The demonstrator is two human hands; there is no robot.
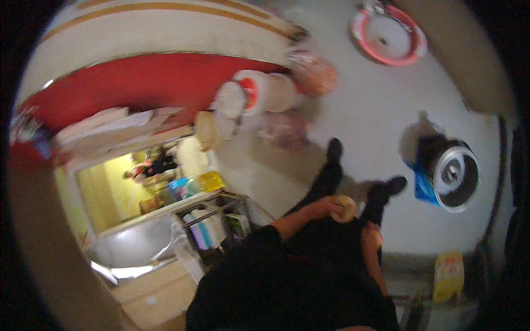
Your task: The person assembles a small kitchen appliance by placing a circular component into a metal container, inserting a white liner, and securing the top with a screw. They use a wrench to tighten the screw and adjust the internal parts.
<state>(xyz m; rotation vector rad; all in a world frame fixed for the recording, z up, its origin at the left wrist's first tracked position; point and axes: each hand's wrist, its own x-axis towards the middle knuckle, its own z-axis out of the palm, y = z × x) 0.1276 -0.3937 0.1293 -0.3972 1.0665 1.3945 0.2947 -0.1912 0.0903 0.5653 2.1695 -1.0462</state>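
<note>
My left hand (330, 206) is closed on a round, pale tan thing (346, 212), held in front of my dark clothing above the floor. Blur hides what kind of thing it is. My right hand (372, 236) hangs a little lower and to the right, beside my leg, apart from the round thing. Its fingers are smeared, so whether it holds anything does not show.
White tubs (265, 94) and filled plastic bags (286, 129) stand on the floor ahead. A pink-rimmed basin (360, 34) lies far right; nearer is a silver-rimmed round container (477, 168) with blue plastic (425, 190). A rack (218, 245) stands left.
</note>
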